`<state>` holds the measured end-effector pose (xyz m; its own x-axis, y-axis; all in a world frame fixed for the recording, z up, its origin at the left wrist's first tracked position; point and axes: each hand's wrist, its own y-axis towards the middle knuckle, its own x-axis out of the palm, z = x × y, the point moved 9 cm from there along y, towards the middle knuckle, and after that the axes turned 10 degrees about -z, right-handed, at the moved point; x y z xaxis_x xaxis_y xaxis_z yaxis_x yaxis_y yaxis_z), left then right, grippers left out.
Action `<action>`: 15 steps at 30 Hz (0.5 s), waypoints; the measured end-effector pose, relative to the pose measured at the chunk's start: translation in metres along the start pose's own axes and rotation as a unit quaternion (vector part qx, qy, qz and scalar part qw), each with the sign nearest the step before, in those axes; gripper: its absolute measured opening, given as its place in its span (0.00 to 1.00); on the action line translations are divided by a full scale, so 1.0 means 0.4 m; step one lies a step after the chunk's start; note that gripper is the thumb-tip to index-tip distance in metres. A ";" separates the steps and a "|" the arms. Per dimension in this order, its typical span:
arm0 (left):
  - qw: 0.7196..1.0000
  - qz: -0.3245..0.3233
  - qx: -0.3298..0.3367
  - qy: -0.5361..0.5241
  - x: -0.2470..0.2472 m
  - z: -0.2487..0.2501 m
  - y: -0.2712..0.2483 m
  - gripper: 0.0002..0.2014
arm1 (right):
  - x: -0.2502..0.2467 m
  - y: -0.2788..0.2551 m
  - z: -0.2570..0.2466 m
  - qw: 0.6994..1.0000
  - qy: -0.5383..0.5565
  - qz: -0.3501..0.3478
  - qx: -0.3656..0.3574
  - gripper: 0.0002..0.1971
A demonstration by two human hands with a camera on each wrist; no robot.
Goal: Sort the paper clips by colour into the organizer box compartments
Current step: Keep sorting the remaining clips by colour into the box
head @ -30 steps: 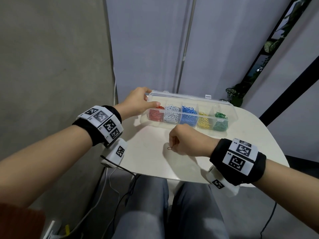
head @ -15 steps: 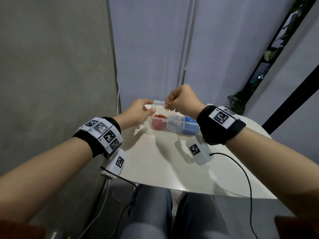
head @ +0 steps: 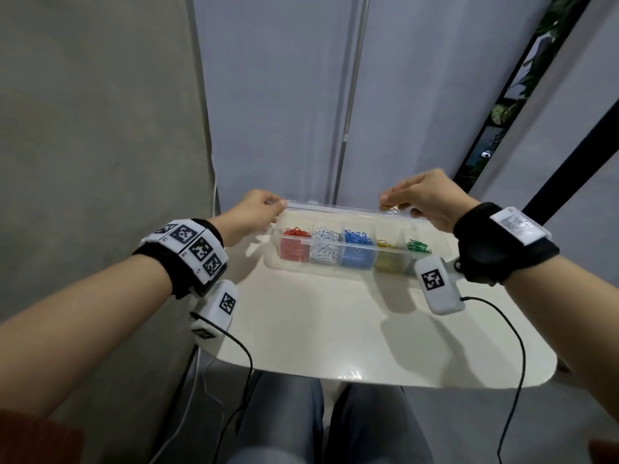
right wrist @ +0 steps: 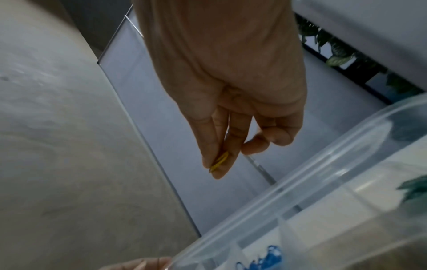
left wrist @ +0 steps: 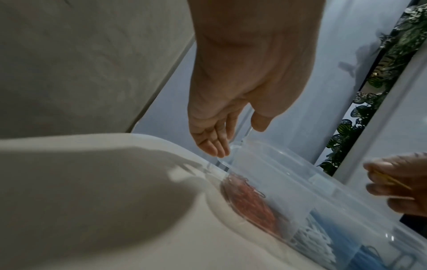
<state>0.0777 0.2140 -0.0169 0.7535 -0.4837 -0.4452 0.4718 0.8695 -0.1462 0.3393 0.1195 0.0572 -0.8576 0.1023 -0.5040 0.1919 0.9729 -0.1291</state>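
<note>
Two hands at organizer box, right hand pinching yellow clip

The head view looks forward and down from above at the table, with the box at 12 o'clock, some way off. The left wrist view looks along the left hand, close to the box's red end. The right wrist view, rather blurred, looks along the right hand, seemingly near the green end. All three share the box.
</note>
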 end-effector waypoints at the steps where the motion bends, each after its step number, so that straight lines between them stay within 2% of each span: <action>1: 1.000 -0.006 -0.006 -0.001 0.005 -0.001 0.009 0.17 | -0.007 -0.006 0.011 1.000 -0.005 -0.003 0.006 0.02; 7: 0.999 -0.013 -0.035 0.011 0.017 -0.011 0.033 0.18 | -0.021 -0.025 0.054 0.998 -0.062 -0.011 0.028 0.03; 9: 0.999 -0.013 -0.036 -0.005 0.018 -0.013 0.034 0.19 | -0.045 -0.020 0.062 0.997 -0.069 0.026 0.014 0.04; 12: 0.997 -0.016 -0.036 -0.071 0.021 -0.019 0.043 0.14 | -0.120 -0.013 0.086 0.990 -0.041 0.137 0.010 0.07; 15: 0.994 0.011 -0.036 -0.102 0.012 -0.015 0.044 0.10 | -0.157 -0.018 0.140 0.981 0.015 0.181 0.064 0.13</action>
<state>0.0870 0.2276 -0.0269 0.8439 -0.4688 -0.2608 0.4262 0.8812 -0.2047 0.4184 0.0944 0.0422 -0.7352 0.4439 -0.5122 0.5435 0.8377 -0.0542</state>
